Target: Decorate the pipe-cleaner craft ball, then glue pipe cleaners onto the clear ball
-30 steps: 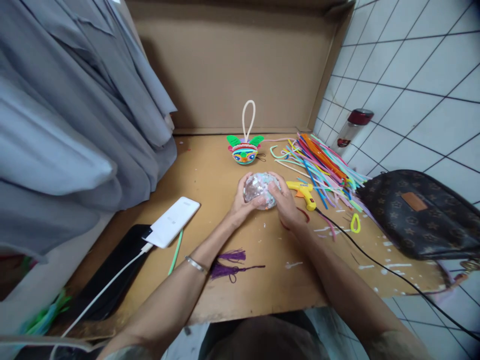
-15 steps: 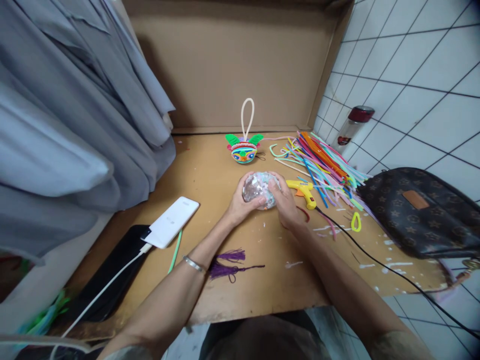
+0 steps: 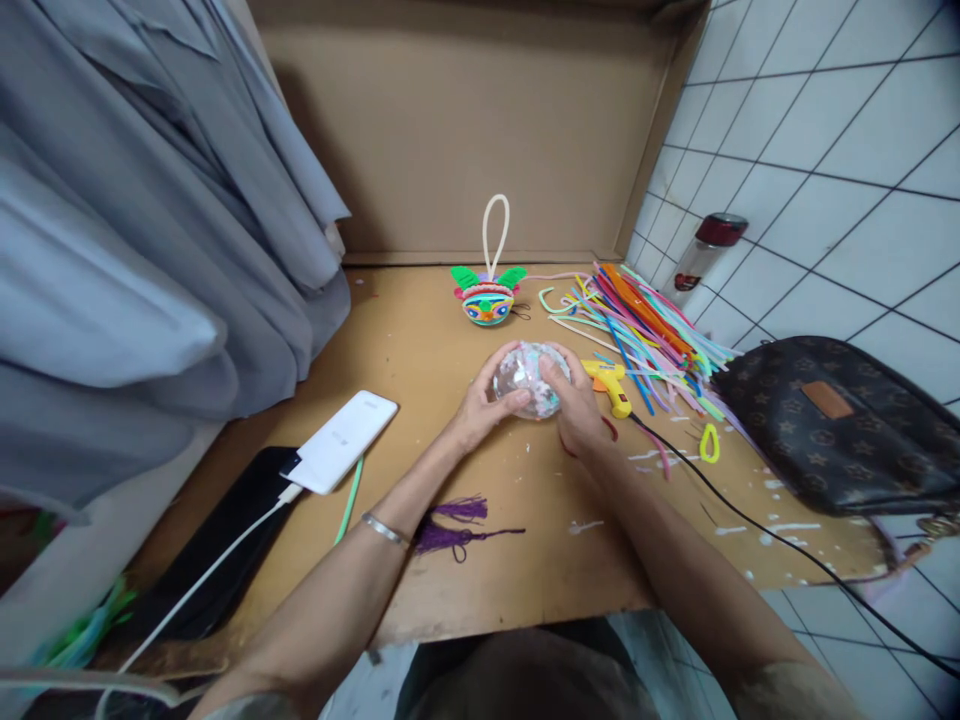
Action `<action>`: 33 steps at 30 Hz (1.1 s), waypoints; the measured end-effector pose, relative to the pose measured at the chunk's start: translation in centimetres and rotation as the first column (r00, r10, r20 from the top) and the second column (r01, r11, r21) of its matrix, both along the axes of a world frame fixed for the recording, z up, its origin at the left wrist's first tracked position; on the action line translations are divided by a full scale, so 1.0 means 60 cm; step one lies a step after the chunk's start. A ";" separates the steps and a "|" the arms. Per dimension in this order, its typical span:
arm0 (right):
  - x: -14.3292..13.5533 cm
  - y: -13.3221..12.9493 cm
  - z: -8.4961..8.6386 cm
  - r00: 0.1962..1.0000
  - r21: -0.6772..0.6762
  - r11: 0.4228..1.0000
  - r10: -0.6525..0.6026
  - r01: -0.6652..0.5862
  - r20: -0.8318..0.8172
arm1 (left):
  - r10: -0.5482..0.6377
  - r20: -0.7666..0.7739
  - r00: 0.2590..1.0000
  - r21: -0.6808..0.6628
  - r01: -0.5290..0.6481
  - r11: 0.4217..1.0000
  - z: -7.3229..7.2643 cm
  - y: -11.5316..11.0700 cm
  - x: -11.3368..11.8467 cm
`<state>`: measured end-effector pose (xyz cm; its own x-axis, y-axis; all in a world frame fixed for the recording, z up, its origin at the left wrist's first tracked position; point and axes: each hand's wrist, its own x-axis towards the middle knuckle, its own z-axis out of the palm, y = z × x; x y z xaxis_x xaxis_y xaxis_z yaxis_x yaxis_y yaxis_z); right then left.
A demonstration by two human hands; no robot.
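A clear, shiny ball with pastel bits (image 3: pixel 531 380) is held between my two hands just above the table. My left hand (image 3: pixel 480 405) wraps its left side, thumb along the lower front. On the other side my right hand (image 3: pixel 577 405) grips it, with the thumb pressed on the upper front. Right of that hand lies a yellow hot glue gun (image 3: pixel 616 385) with a black cord. Behind the ball stands a colourful animal-head ornament (image 3: pixel 487 303) with green ears and a white loop. Purple tassels (image 3: pixel 457 535) rest near my left forearm.
Many coloured pipe cleaners (image 3: pixel 637 320) lie in a heap at the back right. Beside them are a brown patterned bag (image 3: pixel 840 425) and a red-capped bottle (image 3: pixel 709 250). A white power bank (image 3: pixel 345 440) with a cable lies at left. Grey cloth (image 3: pixel 172 200) hangs above it.
Both hands have shifted slightly to the right with the ball. The ball has turned a little, showing different pastel patches. The other things have stayed in place.
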<state>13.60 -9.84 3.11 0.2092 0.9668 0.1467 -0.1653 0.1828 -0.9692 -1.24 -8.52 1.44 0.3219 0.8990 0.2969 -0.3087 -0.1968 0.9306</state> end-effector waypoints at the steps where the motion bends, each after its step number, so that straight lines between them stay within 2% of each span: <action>1: 0.000 0.001 0.001 1.000 -0.005 1.000 0.000 0.000 -0.007 | 0.011 -0.001 1.000 -0.003 -0.011 1.000 0.001 -0.001 0.001; 9: 0.001 0.004 0.004 0.996 -0.032 0.998 0.049 -0.051 -0.069 | 0.018 -0.030 0.999 0.026 -0.017 1.000 0.004 0.004 -0.002; 15: -0.001 0.003 0.008 0.992 -0.059 0.997 0.051 -0.059 -0.117 | 0.081 -0.086 0.993 0.104 -0.072 0.992 -0.001 0.006 -0.002; 22: 0.002 0.003 0.014 0.972 -0.073 0.994 0.065 -0.084 -0.225 | 0.046 -0.045 0.998 0.024 -0.045 0.999 -0.003 0.002 0.000; 29: 0.001 0.003 0.013 0.972 -0.064 0.995 0.060 -0.077 -0.227 | 0.061 -0.147 0.987 0.135 -0.041 0.990 -0.014 0.013 0.000; 33: -0.002 0.003 0.010 0.975 -0.075 0.993 0.080 -0.097 -0.206 | 0.089 -0.152 0.984 0.156 -0.064 0.986 -0.019 0.015 0.001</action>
<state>13.46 -9.65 3.71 0.1395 0.9898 0.0280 -0.3710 0.0785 -0.9253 -1.18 -7.60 0.28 0.3076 0.8719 0.3811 -0.1387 -0.3552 0.9244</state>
